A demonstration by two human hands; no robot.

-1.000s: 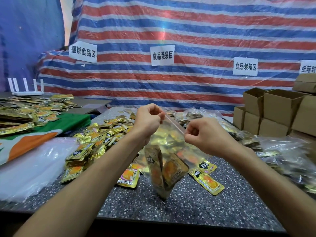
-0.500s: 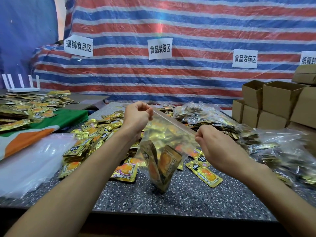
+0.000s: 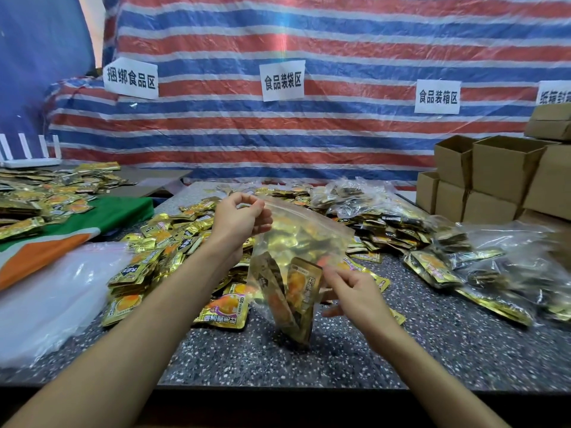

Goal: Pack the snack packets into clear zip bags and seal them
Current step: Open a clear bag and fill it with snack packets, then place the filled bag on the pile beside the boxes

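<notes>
A clear zip bag hangs upright over the speckled table, its bottom corner touching the surface. Gold snack packets stand bunched in its lower part. My left hand pinches the bag's top left corner at the zip strip. Lower down, my right hand is at the bag's right side with its fingers spread, the fingertips touching the plastic beside the packets. Whether the zip strip is closed along its length does not show.
Loose gold packets are heaped left of the bag, with more on a green and orange cloth. Filled clear bags pile up at the right. Open cardboard boxes stand at the far right. Flat plastic bags lie near left.
My right hand has let go of the bag's top edge and dropped to its lower right side. My left hand still holds the top left corner. The camera has tilted down.
</notes>
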